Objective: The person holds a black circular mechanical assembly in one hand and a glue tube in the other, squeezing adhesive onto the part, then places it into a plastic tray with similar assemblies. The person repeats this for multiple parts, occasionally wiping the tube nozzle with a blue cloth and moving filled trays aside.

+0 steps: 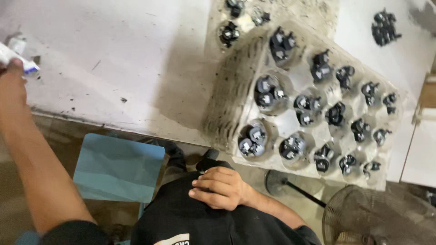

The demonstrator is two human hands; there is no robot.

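My left hand (11, 88) reaches out to the far left edge of the white table (113, 59) and grips a small white tube with a blue end (20, 61). My right hand (220, 187) rests on my thigh in black trousers, its fingers curled in and holding nothing. A stack of clear plastic trays (227, 109) overhangs the table's near edge just beyond my right hand. Each well in the top tray holds small black parts (268, 93).
A loose heap of black parts (385, 27) lies on the table at the top right. A blue stool (118, 165) stands under the table's edge by my knees. On the floor at the lower right is a wire-caged fan (377, 218).
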